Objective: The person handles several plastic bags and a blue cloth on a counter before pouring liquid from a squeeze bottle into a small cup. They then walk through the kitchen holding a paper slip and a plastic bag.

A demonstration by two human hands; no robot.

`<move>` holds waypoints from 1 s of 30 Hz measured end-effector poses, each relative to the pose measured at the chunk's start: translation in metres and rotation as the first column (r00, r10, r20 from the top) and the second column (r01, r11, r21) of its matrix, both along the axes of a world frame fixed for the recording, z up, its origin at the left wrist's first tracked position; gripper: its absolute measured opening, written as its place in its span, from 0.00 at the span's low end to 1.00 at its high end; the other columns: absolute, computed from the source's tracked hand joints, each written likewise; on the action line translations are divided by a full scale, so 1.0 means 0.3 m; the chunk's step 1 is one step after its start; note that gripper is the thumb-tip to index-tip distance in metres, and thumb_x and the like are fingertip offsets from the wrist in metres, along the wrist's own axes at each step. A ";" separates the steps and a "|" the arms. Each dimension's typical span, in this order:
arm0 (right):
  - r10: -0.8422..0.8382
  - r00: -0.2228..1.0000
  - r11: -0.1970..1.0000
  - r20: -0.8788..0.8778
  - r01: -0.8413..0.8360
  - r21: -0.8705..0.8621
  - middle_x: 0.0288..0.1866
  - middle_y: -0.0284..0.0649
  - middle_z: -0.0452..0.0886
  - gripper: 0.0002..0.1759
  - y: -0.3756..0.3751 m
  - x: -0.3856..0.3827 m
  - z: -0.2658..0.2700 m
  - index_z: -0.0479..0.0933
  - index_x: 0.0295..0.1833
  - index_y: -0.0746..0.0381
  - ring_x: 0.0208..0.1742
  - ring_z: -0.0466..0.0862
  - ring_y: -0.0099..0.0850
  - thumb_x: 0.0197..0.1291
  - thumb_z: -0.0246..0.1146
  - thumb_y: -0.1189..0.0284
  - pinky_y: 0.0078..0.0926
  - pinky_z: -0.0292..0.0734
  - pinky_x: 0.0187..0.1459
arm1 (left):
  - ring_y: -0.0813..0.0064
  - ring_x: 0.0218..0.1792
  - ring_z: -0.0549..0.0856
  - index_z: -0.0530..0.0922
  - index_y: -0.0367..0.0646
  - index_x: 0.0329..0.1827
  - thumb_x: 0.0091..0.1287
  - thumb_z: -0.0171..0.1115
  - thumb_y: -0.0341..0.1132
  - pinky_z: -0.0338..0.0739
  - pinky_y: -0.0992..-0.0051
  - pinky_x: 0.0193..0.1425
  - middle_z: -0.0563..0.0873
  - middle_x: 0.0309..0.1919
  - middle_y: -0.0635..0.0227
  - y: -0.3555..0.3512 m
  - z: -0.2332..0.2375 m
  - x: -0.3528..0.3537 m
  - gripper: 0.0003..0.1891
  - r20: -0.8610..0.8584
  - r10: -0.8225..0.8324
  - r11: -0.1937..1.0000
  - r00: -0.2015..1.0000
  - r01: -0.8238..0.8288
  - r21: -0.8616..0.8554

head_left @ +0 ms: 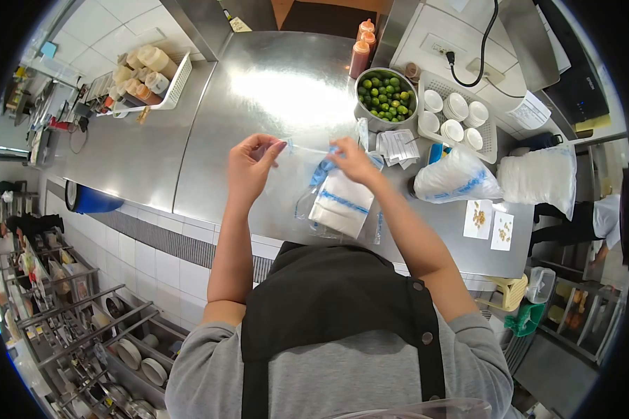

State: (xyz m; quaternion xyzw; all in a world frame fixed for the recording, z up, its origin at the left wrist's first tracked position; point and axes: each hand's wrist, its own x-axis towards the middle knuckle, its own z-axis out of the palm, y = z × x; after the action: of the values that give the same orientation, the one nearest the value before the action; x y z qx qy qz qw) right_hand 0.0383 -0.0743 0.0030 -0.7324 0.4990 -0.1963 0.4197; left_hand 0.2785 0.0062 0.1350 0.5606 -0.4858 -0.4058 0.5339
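My left hand is raised over the steel counter, thumb and fingers pinched on the edge of a clear plastic bag with some blue print. The thin film stretches across toward my right hand, whose fingers are curled on its other side; that hand is slightly blurred. Below my right hand lies a white packet with a blue printed band, partly wrapped in loose clear plastic. Blue-printed film bunches beside the packet's upper left corner.
A pot of limes, sauce bottles and a basket of white cups stand at the back right. Plastic-wrapped bundles and two papers with small pieces lie at right. A bottle basket is at left.
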 end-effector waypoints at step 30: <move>-0.351 0.927 0.935 0.132 0.339 0.104 0.30 0.34 0.83 0.06 0.319 -0.466 0.500 0.82 0.39 0.63 0.31 0.80 0.24 0.63 0.70 0.73 0.23 0.75 0.38 | 0.69 0.55 0.83 0.84 0.49 0.36 0.59 0.70 0.32 0.74 0.58 0.68 0.85 0.44 0.72 0.104 0.132 -0.513 0.05 0.886 -0.255 0.206 0.388 0.917 -0.342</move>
State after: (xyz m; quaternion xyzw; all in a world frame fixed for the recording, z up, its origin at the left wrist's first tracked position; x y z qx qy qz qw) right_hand -0.1014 0.0214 0.1529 -0.5992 0.5948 -0.3010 0.4433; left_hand 0.1245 0.0373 0.1746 0.0766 -0.9520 -0.0813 0.2852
